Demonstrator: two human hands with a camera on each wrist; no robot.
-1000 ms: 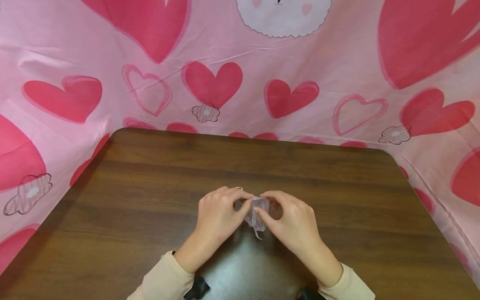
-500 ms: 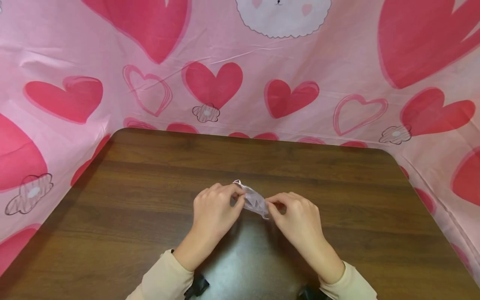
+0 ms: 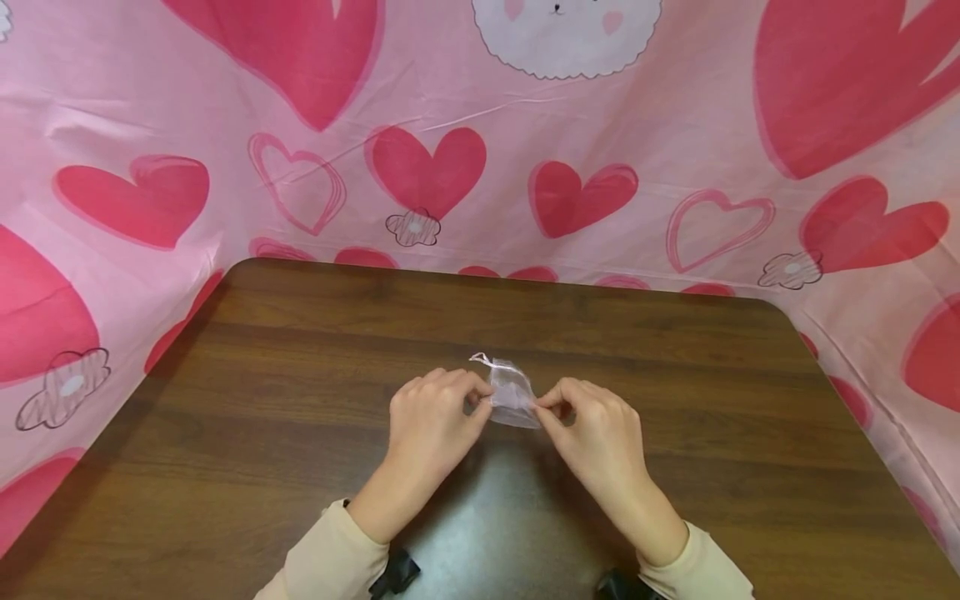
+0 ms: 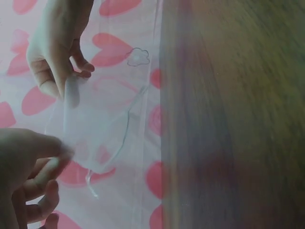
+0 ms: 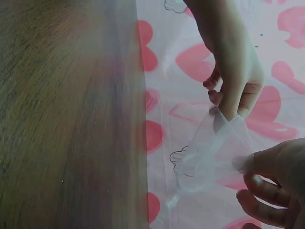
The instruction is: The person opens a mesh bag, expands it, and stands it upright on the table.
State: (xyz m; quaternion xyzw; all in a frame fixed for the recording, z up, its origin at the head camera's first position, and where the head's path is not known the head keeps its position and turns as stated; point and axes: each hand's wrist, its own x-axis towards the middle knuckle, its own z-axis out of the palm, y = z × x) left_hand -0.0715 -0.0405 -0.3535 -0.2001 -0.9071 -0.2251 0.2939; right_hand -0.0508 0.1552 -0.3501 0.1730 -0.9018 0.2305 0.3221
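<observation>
A small sheer white drawstring pouch (image 3: 513,398) is stretched between my two hands above the table. Thumb and fingers of my left hand (image 3: 433,427) pinch its left edge. My right hand (image 3: 598,432) pinches the opposite edge near the lower right corner. The thin white drawstring (image 3: 480,358) loops out at the pouch's far left. In the left wrist view the see-through fabric (image 4: 97,124) hangs taut between the hands. From the right wrist, a fingertip of the left hand (image 5: 233,81) shows through the fabric. No contents can be made out inside.
A dark brown wooden table (image 3: 300,358) spreads beneath both hands. Pink cloth with red hearts (image 3: 585,200) stands up behind and along the sides. Black straps (image 3: 395,573) show by the light beige sleeves (image 3: 330,554).
The bunched pouch has been spread flat and turned, its drawstring end now pointing away at the far side. My hands moved slightly apart, both pinching it now.
</observation>
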